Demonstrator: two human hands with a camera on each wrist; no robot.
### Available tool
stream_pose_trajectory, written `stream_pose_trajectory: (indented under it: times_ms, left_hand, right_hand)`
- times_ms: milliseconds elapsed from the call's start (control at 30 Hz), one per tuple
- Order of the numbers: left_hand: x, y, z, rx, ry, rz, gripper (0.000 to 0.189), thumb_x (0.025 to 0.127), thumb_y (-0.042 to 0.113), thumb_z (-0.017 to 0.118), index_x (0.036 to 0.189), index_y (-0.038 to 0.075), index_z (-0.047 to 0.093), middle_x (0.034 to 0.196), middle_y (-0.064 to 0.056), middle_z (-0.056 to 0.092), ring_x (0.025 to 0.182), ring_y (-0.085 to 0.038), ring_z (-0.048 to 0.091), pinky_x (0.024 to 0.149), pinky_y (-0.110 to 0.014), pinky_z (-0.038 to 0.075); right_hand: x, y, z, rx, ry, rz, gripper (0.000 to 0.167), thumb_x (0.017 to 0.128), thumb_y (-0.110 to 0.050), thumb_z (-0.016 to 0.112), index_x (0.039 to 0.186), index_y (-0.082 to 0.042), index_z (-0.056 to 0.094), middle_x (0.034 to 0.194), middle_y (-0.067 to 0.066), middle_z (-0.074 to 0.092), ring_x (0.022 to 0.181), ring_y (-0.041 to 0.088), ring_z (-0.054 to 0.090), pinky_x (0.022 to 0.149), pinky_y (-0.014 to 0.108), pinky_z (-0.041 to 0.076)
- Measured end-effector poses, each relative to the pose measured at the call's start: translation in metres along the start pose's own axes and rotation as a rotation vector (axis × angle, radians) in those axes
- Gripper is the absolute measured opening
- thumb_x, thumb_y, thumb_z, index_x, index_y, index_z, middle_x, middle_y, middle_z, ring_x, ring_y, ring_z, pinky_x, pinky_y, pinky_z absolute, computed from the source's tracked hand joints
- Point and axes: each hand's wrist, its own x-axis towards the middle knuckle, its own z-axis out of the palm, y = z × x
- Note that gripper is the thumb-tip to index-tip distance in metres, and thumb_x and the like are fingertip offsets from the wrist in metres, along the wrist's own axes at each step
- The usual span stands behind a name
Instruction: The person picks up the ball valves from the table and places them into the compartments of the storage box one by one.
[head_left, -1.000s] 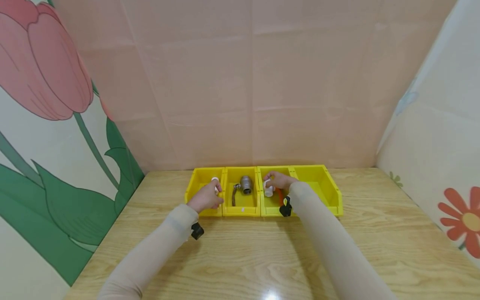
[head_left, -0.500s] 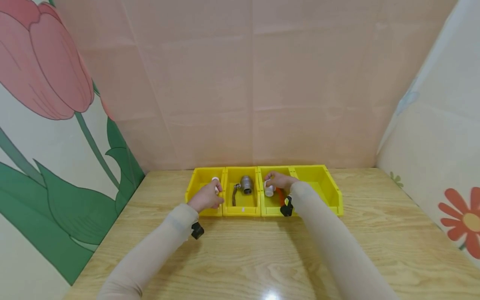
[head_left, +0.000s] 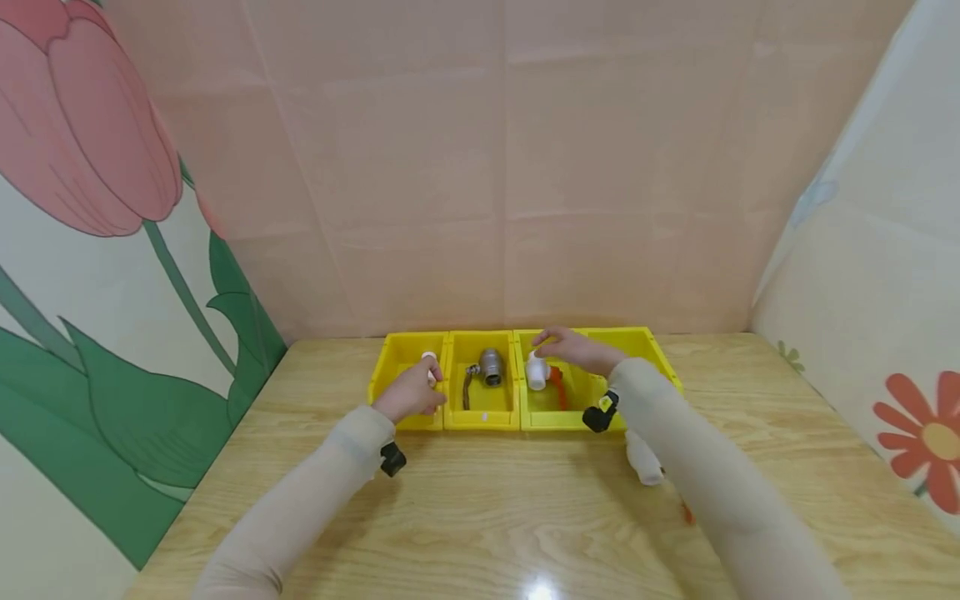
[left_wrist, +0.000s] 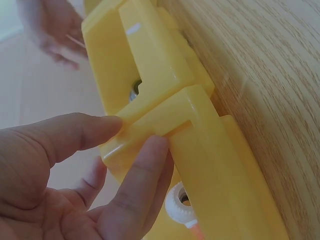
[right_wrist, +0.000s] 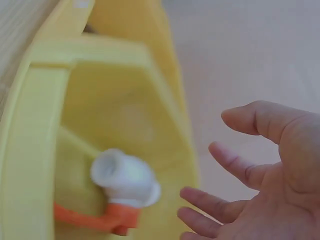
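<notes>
My left hand (head_left: 411, 393) is over the right side of the leftmost yellow bin (head_left: 390, 358). Its thumb and fingers (left_wrist: 145, 175) are apart near the bin rims, and whether they touch I cannot tell. A white valve (left_wrist: 180, 204) with an orange part lies in that bin, partly hidden by the hand in the head view. Above the third bin (head_left: 525, 417), my right hand (head_left: 577, 350) is spread and holds nothing. Below it lies a white plastic ball valve (head_left: 537, 372) with an orange handle; in the right wrist view the fingers are apart from this valve (right_wrist: 125, 175).
A metal ball valve (head_left: 491, 367) with a lever lies in the second bin (head_left: 483, 421). Farther right is a fourth bin (head_left: 637, 340), partly covered by my right arm. Another white valve (head_left: 642, 458) lies on the wooden table (head_left: 480, 517) by my right forearm.
My right hand has let go of the white ball valve in the third bin and moved up and right. A white valve on the table now shows beside the forearm. The left hand stays put.
</notes>
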Motion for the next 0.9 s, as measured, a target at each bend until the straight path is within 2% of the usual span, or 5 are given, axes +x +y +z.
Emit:
stream_pose_trajectory:
  times_ms: [100,233,500,767,900]
  left_hand:
    - [0.001,0.000,0.000,-0.004,-0.003,0.004,0.029,0.090,0.011,0.067,0.107,0.012,0.044,0.072,-0.004,0.049,0.067,-0.022,0.058,0.067,-0.033,0.052]
    - [0.002,-0.001,0.000,-0.013,-0.003,0.003,0.030,0.090,0.011,0.068,0.109,0.010,0.044,0.072,-0.004,0.048,0.067,-0.021,0.058,0.069,-0.034,0.053]
    - [-0.001,-0.001,0.000,-0.028,0.003,0.015,0.030,0.090,0.010,0.068,0.109,0.009,0.044,0.069,-0.002,0.043,0.066,-0.020,0.057,0.069,-0.034,0.053]
    - [-0.001,-0.002,0.001,-0.016,0.012,0.007,0.032,0.090,0.011,0.068,0.112,0.008,0.045,0.073,-0.004,0.050,0.067,-0.020,0.058,0.068,-0.033,0.052]
    - [0.000,-0.003,0.001,-0.008,0.011,0.011,0.032,0.090,0.012,0.068,0.113,0.009,0.045,0.076,-0.005,0.052,0.068,-0.020,0.058,0.067,-0.032,0.051]
  right_hand:
    - [0.009,0.005,-0.006,0.026,0.060,0.011,0.039,0.100,-0.026,0.051,0.132,-0.003,0.046,0.148,0.019,0.035,0.135,0.040,0.037,0.112,0.058,0.026]
    - [-0.009,0.003,-0.015,0.080,0.119,-0.100,0.036,0.100,-0.022,0.051,0.128,0.001,0.047,0.140,0.024,0.045,0.129,0.041,0.044,0.109,0.058,0.031]
    - [-0.050,-0.003,-0.027,0.149,0.245,-0.109,0.038,0.101,-0.024,0.050,0.127,0.003,0.045,0.121,0.014,0.053,0.112,0.027,0.054,0.104,0.049,0.042]
    - [-0.083,0.017,-0.027,0.240,0.224,-0.160,0.026,0.102,-0.019,0.048,0.118,0.001,0.045,0.105,0.007,0.057,0.096,0.011,0.061,0.091,0.028,0.052]
    - [-0.099,0.035,-0.023,0.239,0.200,-0.143,0.027,0.102,-0.019,0.050,0.117,0.002,0.046,0.106,0.010,0.057,0.097,0.015,0.062,0.088,0.026,0.052]
